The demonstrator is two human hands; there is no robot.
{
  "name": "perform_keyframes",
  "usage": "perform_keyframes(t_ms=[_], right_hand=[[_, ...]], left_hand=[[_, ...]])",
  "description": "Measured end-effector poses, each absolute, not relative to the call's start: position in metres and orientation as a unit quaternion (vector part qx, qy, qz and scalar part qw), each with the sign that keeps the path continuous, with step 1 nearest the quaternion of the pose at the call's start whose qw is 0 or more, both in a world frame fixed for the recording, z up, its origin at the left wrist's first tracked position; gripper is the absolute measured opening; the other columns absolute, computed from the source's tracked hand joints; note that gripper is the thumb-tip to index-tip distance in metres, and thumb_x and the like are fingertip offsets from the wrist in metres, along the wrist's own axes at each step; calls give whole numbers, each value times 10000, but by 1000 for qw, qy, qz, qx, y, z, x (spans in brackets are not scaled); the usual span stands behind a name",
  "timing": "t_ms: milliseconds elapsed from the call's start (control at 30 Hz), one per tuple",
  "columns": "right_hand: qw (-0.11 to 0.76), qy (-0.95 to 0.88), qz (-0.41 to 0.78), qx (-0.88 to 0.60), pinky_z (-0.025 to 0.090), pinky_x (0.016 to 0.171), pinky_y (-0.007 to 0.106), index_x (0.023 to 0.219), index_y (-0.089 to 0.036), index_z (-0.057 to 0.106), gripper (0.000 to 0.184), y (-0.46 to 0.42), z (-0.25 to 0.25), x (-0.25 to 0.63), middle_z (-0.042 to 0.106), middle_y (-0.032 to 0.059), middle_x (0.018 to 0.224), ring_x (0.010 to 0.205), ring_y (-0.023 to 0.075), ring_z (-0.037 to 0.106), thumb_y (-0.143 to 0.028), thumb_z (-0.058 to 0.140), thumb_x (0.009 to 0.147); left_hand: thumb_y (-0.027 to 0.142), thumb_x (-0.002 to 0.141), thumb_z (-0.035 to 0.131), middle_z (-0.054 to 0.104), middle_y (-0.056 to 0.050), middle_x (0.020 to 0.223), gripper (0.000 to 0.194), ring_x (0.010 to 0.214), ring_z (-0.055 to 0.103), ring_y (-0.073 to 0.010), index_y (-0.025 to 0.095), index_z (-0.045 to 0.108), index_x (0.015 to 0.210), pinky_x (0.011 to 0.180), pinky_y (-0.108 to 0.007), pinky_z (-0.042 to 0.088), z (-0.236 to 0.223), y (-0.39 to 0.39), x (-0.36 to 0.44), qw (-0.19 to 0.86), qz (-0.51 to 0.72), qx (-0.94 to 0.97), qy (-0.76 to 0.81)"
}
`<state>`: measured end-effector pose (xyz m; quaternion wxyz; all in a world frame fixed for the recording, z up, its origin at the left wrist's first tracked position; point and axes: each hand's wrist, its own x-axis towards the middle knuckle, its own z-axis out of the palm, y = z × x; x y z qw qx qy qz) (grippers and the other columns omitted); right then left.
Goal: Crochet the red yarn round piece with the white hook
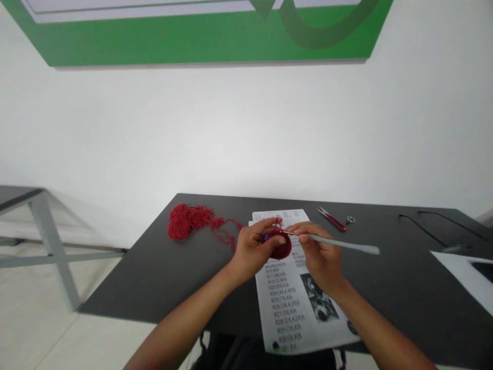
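My left hand (252, 247) is closed round a small round piece of dark red crochet work (280, 248), pinching it at the top. My right hand (318, 252) is closed on a long pale grey crochet hook (346, 245), whose tip meets the red piece and whose handle points right. Both hands hover over a printed pattern sheet (295, 303) on the black table (162, 272). A strand of red yarn runs left from the work to a loose heap of red yarn (188, 221).
Small red-handled snips (331, 219) and a little metal ring (350, 220) lie behind the sheet. A black cable (442, 222) and a white-edged flat object (468, 272) sit at the right. Another table's pale legs (52, 241) stand at the left.
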<state>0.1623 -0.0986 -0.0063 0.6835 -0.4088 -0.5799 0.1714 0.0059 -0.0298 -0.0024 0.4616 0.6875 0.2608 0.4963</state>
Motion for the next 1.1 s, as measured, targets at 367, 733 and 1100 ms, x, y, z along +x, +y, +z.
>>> perform_keyframes(t_ms=[367, 733, 1100], right_hand=[[582, -715, -40, -385, 598, 874, 395, 1041, -252, 681, 135, -95, -11, 169, 743, 55, 1027, 972, 208, 715, -173, 601, 966], [453, -761, -260, -384, 541, 920, 451, 1147, -135, 636, 212, -90, -19, 167, 694, 142, 1052, 1047, 258, 654, -105, 642, 937], [569, -707, -148, -394, 551, 890, 397, 1168, -283, 672, 230, -87, -22, 170, 713, 51, 1054, 1008, 206, 676, -175, 612, 975]], left_hand=[[219, 824, 761, 818, -74, 1000, 324, 838, 779, -203, 189, 752, 1146, 807, -305, 636, -15, -26, 6, 288, 513, 763, 268], [164, 806, 707, 799, -109, 1100, 397, 945, 770, -221, 174, 751, 1200, 881, -315, 617, -25, -29, 15, 383, 533, 705, 267], [354, 648, 916, 808, -81, 885, 463, 716, 729, -171, 154, 797, 1048, 710, -289, 602, -18, -30, 24, 673, 492, 493, 248]])
